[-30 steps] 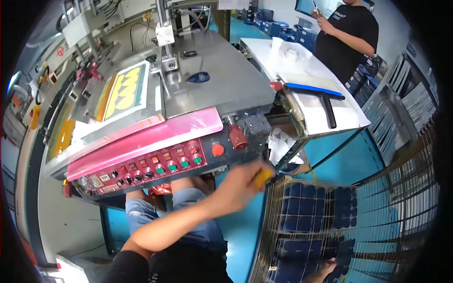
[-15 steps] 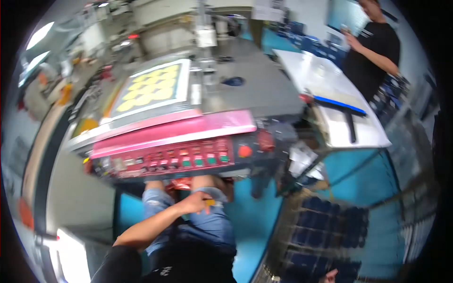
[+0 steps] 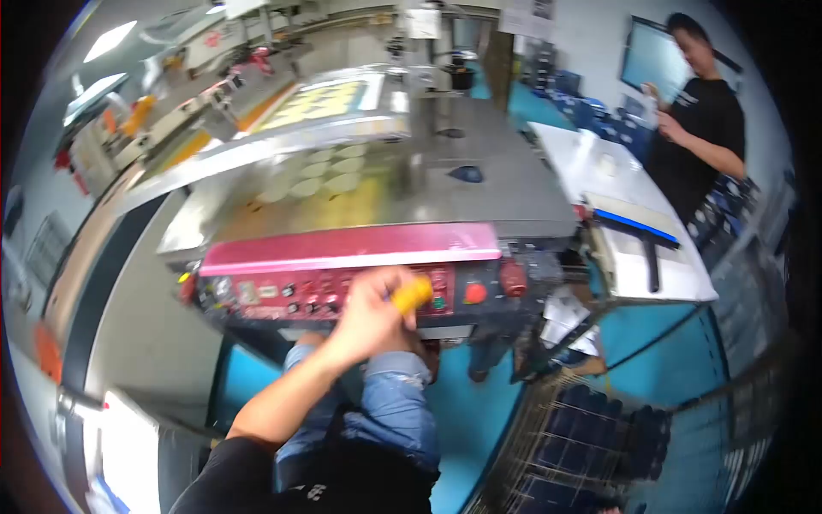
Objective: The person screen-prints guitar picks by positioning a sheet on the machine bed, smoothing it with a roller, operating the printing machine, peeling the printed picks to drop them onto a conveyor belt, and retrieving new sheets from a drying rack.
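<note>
Yellow piece (image 3: 413,294): held in front of the panel (image 3: 321,295), towards its right end; whether the panel is touched cannot be told.
Long axis: slanted; free end pointed up and right, towards the red button (image 3: 475,294) beside the panel.
Look: plain yellow, short, stubby, blurred; lower end hidden by the hand.
Left hand (image 3: 372,308): curled, yellow piece pinched.
Right hand (image 3: 610,511): cut off, below and right of the panel; state cannot be told.
Dark blue piece (image 3: 467,174): laid behind the panel.
</note>
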A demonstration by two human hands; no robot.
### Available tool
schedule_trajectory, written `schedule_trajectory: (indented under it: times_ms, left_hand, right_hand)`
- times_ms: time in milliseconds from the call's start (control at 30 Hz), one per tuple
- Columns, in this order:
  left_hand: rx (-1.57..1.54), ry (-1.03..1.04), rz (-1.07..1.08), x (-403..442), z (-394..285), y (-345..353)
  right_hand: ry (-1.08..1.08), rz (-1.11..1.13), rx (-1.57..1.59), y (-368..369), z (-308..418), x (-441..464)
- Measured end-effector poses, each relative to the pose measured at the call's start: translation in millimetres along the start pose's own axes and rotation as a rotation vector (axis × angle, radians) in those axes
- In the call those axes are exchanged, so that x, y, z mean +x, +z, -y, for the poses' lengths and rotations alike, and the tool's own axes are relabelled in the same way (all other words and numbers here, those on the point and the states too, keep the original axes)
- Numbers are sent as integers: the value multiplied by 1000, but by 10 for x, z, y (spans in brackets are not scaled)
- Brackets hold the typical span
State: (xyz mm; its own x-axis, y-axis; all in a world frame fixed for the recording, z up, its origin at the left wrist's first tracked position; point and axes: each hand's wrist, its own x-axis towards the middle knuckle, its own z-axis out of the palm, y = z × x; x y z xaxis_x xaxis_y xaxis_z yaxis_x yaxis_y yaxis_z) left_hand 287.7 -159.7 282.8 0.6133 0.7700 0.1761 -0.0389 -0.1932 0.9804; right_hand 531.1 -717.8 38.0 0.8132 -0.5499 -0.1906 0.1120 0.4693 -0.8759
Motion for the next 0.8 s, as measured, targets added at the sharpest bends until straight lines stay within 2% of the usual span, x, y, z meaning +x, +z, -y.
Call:
schedule_trajectory:
  times_ms: [33,67,100,133,167,200,267,300,333,367,400,433,500,533,600,633,667,700,767,800]
  left_hand:
    - [57,-40,101,-58,256,205]
    - [213,-68,235,-143,645,365]
    - [448,44,370,-273,450,574]
    - [365,25,540,-343,1045,751]
    - [375,-18,635,-458,981,930]
    - [278,57,717,-548,1055,1090]
    - [86,92,624,-733,956,1360]
    - [9,-21,639,-727,782,1351]
    - [-67,-139,651,-739,578,1312]
    - [-147,-258,658,-733,466,1282]
    - [-288,-179,530,-776,484,1271]
    - [-385,-233,496,-771,430,1170]
    - [-577,-341,422,-763,227,826]
    - [-527,-260,316,-766,137,660]
    - [-77,188,142,-626,258,193]
    - [-150,-149,133,-586,137,-127]
    - [-170,-190,99,-535,172,-421]
    - [-176,-115,21,-498,134,-674]
    - [-126,-104,-52,-442,135,-1119]
    - [-100,-134,-108,-451,65,-1238]
  right_hand:
    - [101,60,106,6,-123,-102]
    - [207,258,185,-3,-255,-265]
    - [143,233,84,39,-578,-385]
    - [115,327,80,445,-531,-943]
    - [-15,362,30,859,-473,-1527]
    - [-78,497,17,1045,-560,-1840]
    - [24,514,-37,1466,-489,-2564]
    - [-15,656,-19,1487,-616,-2714]
    - [-56,678,-90,1595,-667,-2925]
    - [-3,826,66,1816,-489,-3201]
    - [-10,824,77,1947,-368,-3447]
    - [-19,825,83,2026,-285,-3626]
    - [-2,1116,106,2113,-220,-3797]
    - [110,1194,-7,2130,-291,-3677]
    - [310,1360,-267,2166,-433,-3437]
    - [1129,833,90,2163,-774,-3319]
    - [821,1173,-14,2293,-748,-3163]
    - [446,1402,-84,2423,-721,-3008]
    - [226,1299,-102,2615,-445,-3064]
    - [330,1416,-75,2714,-311,-3144]
